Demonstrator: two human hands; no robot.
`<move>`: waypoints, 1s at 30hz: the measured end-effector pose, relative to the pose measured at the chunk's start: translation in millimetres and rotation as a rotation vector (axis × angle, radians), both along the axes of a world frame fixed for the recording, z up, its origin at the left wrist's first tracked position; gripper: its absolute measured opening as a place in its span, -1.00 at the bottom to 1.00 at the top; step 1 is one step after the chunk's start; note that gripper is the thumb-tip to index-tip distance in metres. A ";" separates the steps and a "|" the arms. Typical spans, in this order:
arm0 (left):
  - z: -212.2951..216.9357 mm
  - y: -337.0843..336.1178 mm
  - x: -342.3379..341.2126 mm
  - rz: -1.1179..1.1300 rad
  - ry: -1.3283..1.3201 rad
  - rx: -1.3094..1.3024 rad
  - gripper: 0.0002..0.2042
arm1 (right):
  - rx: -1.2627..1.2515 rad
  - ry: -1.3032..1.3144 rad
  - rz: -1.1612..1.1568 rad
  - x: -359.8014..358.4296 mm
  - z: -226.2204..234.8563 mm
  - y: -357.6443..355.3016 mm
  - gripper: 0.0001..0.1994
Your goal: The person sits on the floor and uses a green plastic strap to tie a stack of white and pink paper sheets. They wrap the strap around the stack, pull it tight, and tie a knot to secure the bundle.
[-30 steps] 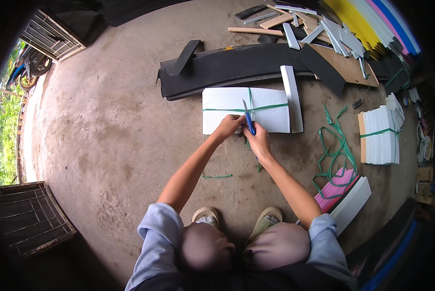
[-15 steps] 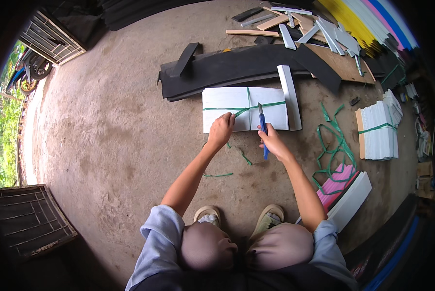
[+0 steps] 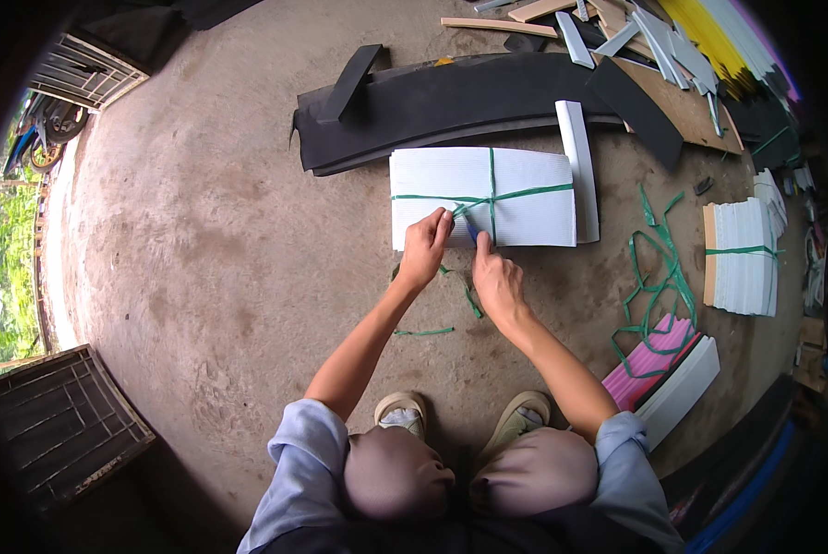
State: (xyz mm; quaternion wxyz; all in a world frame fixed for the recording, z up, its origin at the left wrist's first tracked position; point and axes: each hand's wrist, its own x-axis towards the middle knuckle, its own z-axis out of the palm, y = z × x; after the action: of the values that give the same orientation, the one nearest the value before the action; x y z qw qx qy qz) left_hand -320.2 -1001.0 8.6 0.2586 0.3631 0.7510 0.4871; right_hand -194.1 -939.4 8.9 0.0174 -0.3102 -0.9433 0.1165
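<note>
Head view: left fingers [image 3: 441, 224] pinch green strapping [image 3: 534, 192], right fingers [image 3: 483, 246] grip a blue utility knife [image 3: 471, 231]; a slip this near risks cuts.

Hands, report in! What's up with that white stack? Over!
Left hand pinching green strap. Right hand gripping blue cutter. White stack tied crosswise. Green scraps on floor, not in the way.
</note>
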 end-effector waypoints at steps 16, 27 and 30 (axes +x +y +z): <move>133.7 39.8 -165.9 -0.004 0.399 -0.189 -0.68 | -0.382 0.418 -0.111 0.9 54.0 74.3 -0.74; 270.7 58.5 -191.1 0.506 0.657 0.811 -0.85 | -0.822 0.689 -0.304 -98.8 132.3 154.7 -0.77; 172.8 55.5 -205.0 0.552 0.555 0.644 -0.86 | -1.051 0.685 -0.310 -129.5 97.8 162.3 -0.79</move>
State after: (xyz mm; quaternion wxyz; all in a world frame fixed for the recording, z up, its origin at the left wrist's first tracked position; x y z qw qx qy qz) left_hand -525.2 -945.5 181.4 -0.2140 0.3282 0.6710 0.6295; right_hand -323.7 -777.1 106.8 0.1799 -0.3552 -0.6458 0.6515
